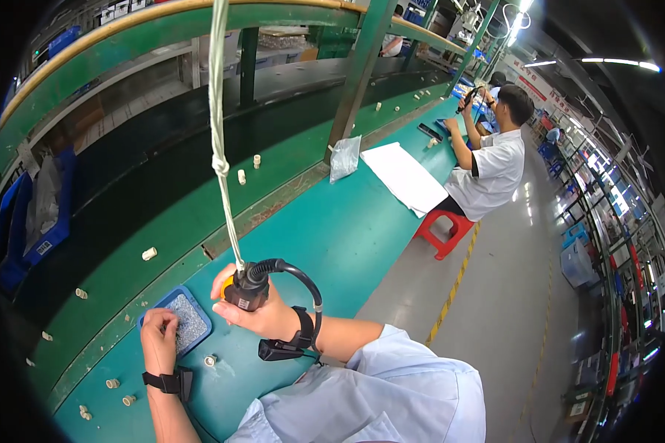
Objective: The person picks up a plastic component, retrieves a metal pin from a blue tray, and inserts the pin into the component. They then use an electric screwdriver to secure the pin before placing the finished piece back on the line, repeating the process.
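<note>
My right hand (275,316) grips an electric screwdriver (245,292), dark with a yellow part, hanging from a knotted pale cord (218,133). A black cable (303,275) loops from its top; its lower end is hidden. At the blue tray (202,341), my left hand (158,341) is bent over the left side, fingertips curled together at small silvery pieces (187,314) that look like screws. Whether anything is pinched cannot be made out. A small cream cylindrical part (210,360) stands on the green table near the tray. Similar parts (112,383) lie left of my forearm.
Along the far side runs a green conveyor (177,255) carrying scattered cream parts. Blue bins (52,229) stand at left. A plastic bag (344,158) and white sheets (403,177) lie farther along the table. A co-worker (499,159) sits beyond, by a red stool (448,230).
</note>
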`<state>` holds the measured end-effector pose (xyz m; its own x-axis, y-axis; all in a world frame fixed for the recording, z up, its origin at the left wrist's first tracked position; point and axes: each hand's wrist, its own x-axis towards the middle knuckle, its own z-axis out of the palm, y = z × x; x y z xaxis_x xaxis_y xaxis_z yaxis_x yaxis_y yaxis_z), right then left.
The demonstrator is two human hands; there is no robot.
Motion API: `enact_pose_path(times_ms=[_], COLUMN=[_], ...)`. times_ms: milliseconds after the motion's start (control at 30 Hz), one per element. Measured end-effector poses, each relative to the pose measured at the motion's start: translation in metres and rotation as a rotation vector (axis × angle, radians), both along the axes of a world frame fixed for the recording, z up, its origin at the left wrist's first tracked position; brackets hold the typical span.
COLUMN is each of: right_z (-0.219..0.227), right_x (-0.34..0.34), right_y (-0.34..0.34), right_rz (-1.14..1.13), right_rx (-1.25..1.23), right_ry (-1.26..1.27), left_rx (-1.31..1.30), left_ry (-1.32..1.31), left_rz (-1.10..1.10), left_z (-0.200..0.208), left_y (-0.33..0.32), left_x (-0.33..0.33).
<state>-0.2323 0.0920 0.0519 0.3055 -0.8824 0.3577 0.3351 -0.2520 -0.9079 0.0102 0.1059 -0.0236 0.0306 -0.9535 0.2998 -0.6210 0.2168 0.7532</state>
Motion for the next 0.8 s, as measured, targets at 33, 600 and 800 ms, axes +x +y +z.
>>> enact_pose_path(times_ms=[33,600,800], right_z=[0.0,0.021,0.021], right_x=[0.0,0.043,0.048], right_y=[-0.001,0.025,0.025], right_rz=[-0.006,0.034,0.367], right_rx=[-0.027,-0.002,-0.132], right_ry=[0.005,-0.191,-0.452], left_rx=[-0.006,0.081,0.028], left_ry=[0.012,0.417,0.29], left_rz=[0.034,0.02,-0.017], left_z=[0.001,0.018,0.008], left_y=[0.0,0.068,0.089], left_x=[-0.001,-0.018,-0.023])
